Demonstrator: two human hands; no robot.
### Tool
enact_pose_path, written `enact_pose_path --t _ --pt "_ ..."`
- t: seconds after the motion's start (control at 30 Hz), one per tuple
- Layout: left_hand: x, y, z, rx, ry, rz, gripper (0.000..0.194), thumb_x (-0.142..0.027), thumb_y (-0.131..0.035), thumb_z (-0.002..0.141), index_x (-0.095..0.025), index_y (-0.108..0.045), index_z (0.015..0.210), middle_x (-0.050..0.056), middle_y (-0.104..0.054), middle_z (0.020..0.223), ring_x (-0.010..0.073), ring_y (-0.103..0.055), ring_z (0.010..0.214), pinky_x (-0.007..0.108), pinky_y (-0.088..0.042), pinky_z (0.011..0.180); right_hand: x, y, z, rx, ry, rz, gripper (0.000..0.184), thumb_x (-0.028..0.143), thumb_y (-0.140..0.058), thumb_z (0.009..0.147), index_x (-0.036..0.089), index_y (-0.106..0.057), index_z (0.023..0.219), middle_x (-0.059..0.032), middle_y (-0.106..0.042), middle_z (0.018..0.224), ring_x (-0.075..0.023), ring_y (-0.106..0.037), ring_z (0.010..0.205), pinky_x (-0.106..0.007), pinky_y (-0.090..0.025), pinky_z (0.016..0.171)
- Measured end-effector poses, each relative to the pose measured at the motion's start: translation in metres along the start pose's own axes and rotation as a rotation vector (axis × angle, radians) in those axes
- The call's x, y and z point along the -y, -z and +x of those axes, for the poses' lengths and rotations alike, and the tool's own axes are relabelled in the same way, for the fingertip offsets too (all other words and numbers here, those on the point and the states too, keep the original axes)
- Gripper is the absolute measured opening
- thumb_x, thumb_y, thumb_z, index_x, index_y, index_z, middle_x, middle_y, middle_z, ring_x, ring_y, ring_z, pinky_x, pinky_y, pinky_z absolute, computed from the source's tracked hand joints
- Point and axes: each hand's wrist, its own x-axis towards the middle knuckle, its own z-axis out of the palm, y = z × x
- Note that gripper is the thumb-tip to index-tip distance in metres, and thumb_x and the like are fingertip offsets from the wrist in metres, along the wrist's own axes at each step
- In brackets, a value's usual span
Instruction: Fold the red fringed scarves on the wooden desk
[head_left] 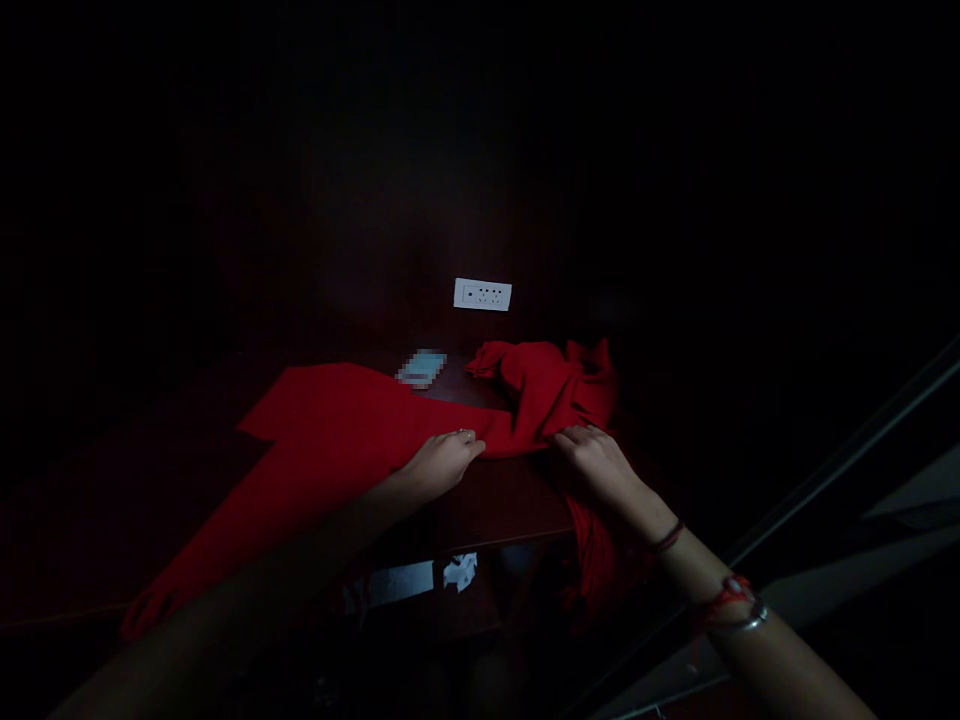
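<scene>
Darkness surrounds the dim surface, where red cloth stretches left to right, spilling over the front edge. Both hands pinch its near edge, fingers nearly closed: left hand beside the flat spread, right hand nearer the bunched heap just beyond it.

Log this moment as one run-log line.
left hand: grips near edge of red cloth | right hand: grips same edge | cloth: flatter at left, bunched at right | beyond: pixelated pale-blue item, wall socket
</scene>
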Motion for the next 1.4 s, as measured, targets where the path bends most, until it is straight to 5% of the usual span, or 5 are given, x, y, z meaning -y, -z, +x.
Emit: enact_pose_path --t 0.37,0.57,0.8,1.03,1.4 --pt "0.002 -0.01 -0.014 0.03 -0.155 0.204 0.019 -0.009 -0.036 0.081 -0.017 -0.049 0.092 0.006 -0.051 0.094 0.017 -0.048 0.089 0.025 -0.039 0.066 -0.002 -0.015 -0.011 -0.018 -0.042 -0.028 0.012 0.017 -0.045 0.078 0.015 -0.057 0.077 -0.0053 -0.055 0.073 -0.0151 -0.046 0.068 -0.027 -0.029 0.066" --pt "0.015 -0.006 -0.025 0.04 -0.307 0.279 0.014 -0.011 -0.04 0.081 -0.018 -0.049 0.088 0.004 -0.052 0.089 0.0156 -0.049 0.083 0.023 -0.039 0.062 0.014 -0.009 -0.01 0.011 0.115 0.076 0.019 0.021 -0.046 0.077 0.017 -0.055 0.094 -0.0064 -0.055 0.089 -0.0179 -0.045 0.084 -0.03 -0.03 0.074" --pt "0.014 -0.003 -0.022 0.049 -0.229 0.31 0.011 -0.012 -0.041 0.081 -0.017 -0.05 0.085 0.005 -0.052 0.09 0.0156 -0.049 0.085 0.023 -0.04 0.066 0.049 -0.02 0.015 0.04 0.246 0.056 0.015 0.015 -0.042 0.08 0.015 -0.056 0.084 -0.0055 -0.056 0.08 -0.0155 -0.047 0.075 -0.027 -0.032 0.067" --pt "0.027 0.006 -0.039 0.088 -0.241 0.357 0.013 -0.012 -0.041 0.081 -0.018 -0.049 0.09 0.004 -0.052 0.093 0.0152 -0.049 0.086 0.022 -0.04 0.063 0.045 -0.023 0.005 0.003 0.128 0.018 0.011 0.014 -0.044 0.079 0.015 -0.055 0.078 -0.0055 -0.055 0.077 -0.0156 -0.046 0.073 -0.025 -0.032 0.06" --pt "0.029 0.007 -0.039 0.114 -0.251 0.315 0.014 -0.012 -0.038 0.082 -0.017 -0.05 0.087 0.005 -0.052 0.092 0.0153 -0.048 0.085 0.022 -0.039 0.063 0.056 -0.016 0.01 0.015 0.244 0.073 0.014 0.012 -0.042 0.08 0.015 -0.056 0.084 -0.0056 -0.056 0.078 -0.0157 -0.046 0.073 -0.027 -0.032 0.063"
